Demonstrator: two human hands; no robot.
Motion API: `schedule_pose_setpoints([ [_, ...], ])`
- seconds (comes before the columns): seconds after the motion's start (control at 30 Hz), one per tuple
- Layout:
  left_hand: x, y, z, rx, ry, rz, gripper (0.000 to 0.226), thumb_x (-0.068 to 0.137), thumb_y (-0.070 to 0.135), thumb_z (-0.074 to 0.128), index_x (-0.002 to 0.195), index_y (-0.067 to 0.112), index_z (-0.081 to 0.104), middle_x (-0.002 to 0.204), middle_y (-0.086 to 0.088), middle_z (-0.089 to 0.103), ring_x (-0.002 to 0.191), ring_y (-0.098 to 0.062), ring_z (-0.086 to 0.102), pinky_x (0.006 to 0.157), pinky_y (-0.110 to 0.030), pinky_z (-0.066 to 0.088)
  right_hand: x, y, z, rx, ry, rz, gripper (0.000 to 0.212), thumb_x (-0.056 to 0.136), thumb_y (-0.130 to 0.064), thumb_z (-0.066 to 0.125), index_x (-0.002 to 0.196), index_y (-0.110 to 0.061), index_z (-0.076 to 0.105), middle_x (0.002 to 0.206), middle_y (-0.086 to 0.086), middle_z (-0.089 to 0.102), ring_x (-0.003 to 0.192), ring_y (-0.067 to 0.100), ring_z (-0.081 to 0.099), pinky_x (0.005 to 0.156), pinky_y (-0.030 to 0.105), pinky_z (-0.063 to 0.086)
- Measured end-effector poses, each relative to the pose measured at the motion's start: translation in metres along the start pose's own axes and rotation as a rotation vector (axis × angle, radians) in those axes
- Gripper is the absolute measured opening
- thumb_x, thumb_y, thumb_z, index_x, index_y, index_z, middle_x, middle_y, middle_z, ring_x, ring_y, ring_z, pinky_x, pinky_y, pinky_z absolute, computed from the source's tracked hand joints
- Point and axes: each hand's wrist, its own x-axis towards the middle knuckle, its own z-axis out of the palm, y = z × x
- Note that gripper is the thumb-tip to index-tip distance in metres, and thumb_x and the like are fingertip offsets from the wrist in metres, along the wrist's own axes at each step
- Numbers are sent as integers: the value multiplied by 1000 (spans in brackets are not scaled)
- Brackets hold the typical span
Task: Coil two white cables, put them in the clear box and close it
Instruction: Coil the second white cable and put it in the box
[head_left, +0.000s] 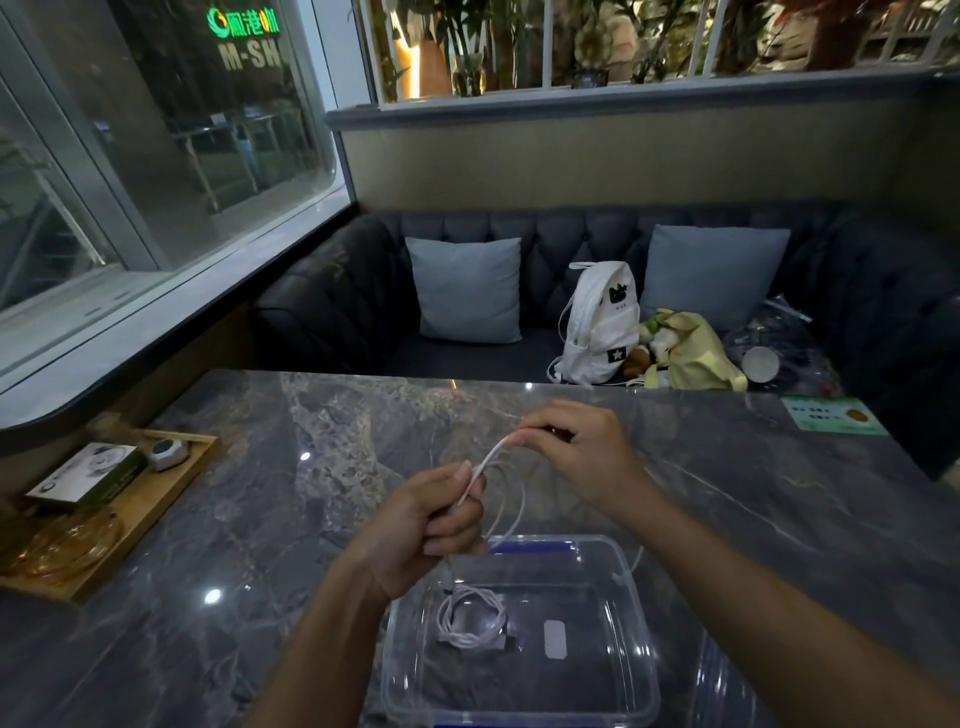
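Observation:
A clear plastic box (631, 582) stands open on the marble table near its front edge. Inside it, at the left, lies one coiled white cable (470, 621). Above the box I hold the second white cable (511, 512). My left hand (431, 525) grips a bundle of its loops, thumb on top. My right hand (576, 452) pinches the cable's far bend, a little higher and to the right. Loose loops hang between both hands, and one strand drops toward the box's far right wall. I cannot make out the box's lid.
A wooden tray (150, 514) with a card box, a small device and an amber glass dish sits at the table's left edge. A green card (836, 415) lies at the far right. Behind the table a dark sofa holds a white backpack (597, 325) and bags.

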Motion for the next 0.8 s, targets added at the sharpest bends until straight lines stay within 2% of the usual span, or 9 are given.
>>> schedule_pose_setpoints([
  [0.07, 2, -3, -1, -41, -23, 32, 23, 87, 29, 54, 78, 8, 50, 37, 10, 35, 30, -3, 30, 55, -28, 53, 0, 2, 1, 74, 3, 52, 9, 73, -17, 74, 76, -9, 73, 72, 6, 71, 66, 13, 62, 64, 22, 49],
  [0.17, 4, -6, -1, -174, -68, 35, 28, 78, 31, 70, 80, 8, 54, 39, 9, 40, 30, -2, 30, 37, -16, 37, 1, 4, 2, 173, -65, 172, 4, 76, -18, 70, 77, -13, 72, 70, 5, 69, 63, 18, 60, 61, 28, 49],
  [0.27, 5, -10, -1, -242, -32, 56, 21, 83, 30, 63, 82, 8, 61, 41, 8, 41, 33, -4, 19, 33, -11, 24, -2, 10, 3, 289, -264, 273, 9, 83, -24, 65, 79, -17, 69, 58, -8, 61, 48, 5, 50, 45, 17, 41],
  [0.33, 6, -11, -1, -254, -2, 91, 21, 85, 28, 53, 82, 8, 60, 41, 8, 41, 33, -5, 16, 32, -12, 23, -5, 14, 5, 328, -366, 289, 10, 82, -23, 66, 85, -13, 66, 57, -10, 55, 45, -1, 46, 43, 12, 38],
  [0.47, 8, -12, 2, -297, -62, 119, 20, 82, 24, 65, 81, 8, 54, 44, 8, 41, 33, -4, 23, 32, -14, 31, -13, 18, 18, 289, -446, 326, 3, 86, -12, 61, 88, -9, 60, 62, -7, 53, 49, -4, 49, 50, 13, 40],
  [0.53, 9, -11, 4, -317, -92, 101, 18, 80, 23, 69, 80, 9, 57, 45, 9, 35, 35, -5, 21, 32, -13, 27, -16, 17, 24, 260, -474, 340, 5, 90, -12, 55, 87, -11, 58, 63, -6, 51, 52, 0, 47, 53, 18, 40],
  [0.6, 9, -11, 4, -315, -72, 77, 16, 79, 25, 69, 77, 11, 60, 47, 8, 24, 35, -5, 16, 32, -14, 20, -19, 17, 28, 134, -492, 318, 11, 92, -18, 52, 82, -16, 53, 66, -5, 49, 57, 5, 44, 56, 21, 38],
  [0.7, 10, -16, 3, -340, 77, 45, 30, 87, 35, 51, 74, 10, 62, 45, 7, 15, 33, -6, 11, 33, -14, 14, -24, 17, 32, -40, -545, 271, 17, 96, -25, 43, 83, -15, 47, 71, 1, 48, 65, 14, 43, 63, 32, 36],
  [0.8, 9, -22, 4, -385, 172, 84, 37, 89, 32, 38, 63, 14, 58, 43, 7, 13, 32, -7, 9, 31, -14, 14, -26, 14, 34, -133, -549, 283, 23, 98, -26, 35, 80, -14, 42, 64, -4, 41, 64, 18, 42, 64, 35, 35],
])
